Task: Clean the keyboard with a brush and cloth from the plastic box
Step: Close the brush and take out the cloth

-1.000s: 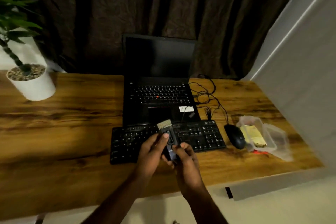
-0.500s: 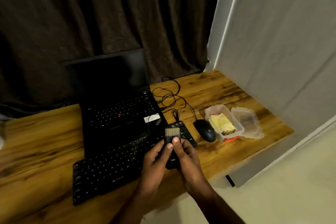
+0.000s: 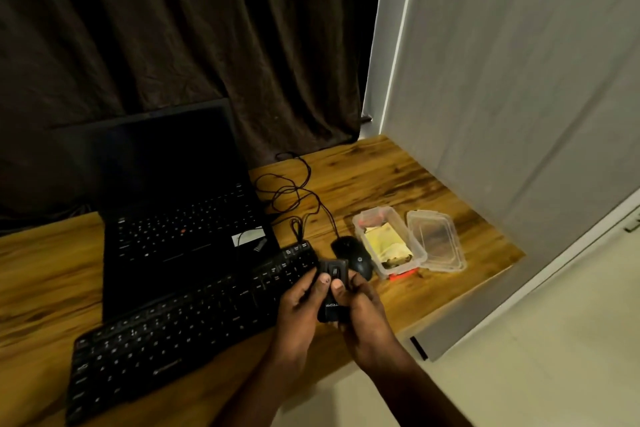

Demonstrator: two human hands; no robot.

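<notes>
Both hands hold a small dark brush (image 3: 333, 291) above the right end of the black keyboard (image 3: 180, 333). My left hand (image 3: 300, 305) grips its left side, thumb on its face. My right hand (image 3: 360, 312) grips its right side and lower end. No pale bristles show at the brush's top. The clear plastic box (image 3: 388, 243) stands open to the right with a yellow cloth (image 3: 386, 242) inside. Its lid (image 3: 434, 241) lies beside it.
An open black laptop (image 3: 173, 204) stands behind the keyboard on the wooden desk (image 3: 381, 177). A black mouse (image 3: 353, 256) and tangled cables (image 3: 294, 191) lie between laptop and box. A grey wall panel borders the desk's right edge; dark curtains hang behind.
The view has swung right and nearer. The pale bristles that stuck out of the brush's top no longer show. Both hands kept hold of the brush.
</notes>
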